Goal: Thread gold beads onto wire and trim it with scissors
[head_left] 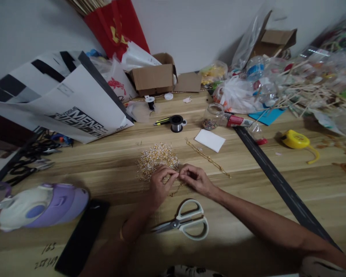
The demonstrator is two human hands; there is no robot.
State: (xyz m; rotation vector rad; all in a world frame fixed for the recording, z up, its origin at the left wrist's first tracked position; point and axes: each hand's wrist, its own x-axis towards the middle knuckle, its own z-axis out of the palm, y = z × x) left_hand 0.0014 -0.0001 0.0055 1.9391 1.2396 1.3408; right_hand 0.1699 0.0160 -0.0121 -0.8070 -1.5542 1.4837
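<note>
Your left hand (pixel 161 185) and right hand (pixel 196 181) are pinching something too small to identify, a gold chain (pixel 177 190) curving beneath. White-handled scissors (pixel 176 223) are lying nearer you; a gold-and-silver tangle (pixel 151 161) is crowding your left.

scissors (pixel 176 223) before the bead heap (pixel 152 161), phone (pixel 83 236) to their left, spool (pixel 177 125) behind the heap

We look through one camera worn on the person's head, facing forward and down across the wooden table (pixel 112 169). From this close, raised position, we see the left hand (pixel 160 184) and the right hand (pixel 197 180) near the middle of our view, with the scissors (pixel 176 223) nearer to us, toward the bottom edge. At the top, our wide view reaches the pale wall (pixel 175 30) behind the table.
</note>
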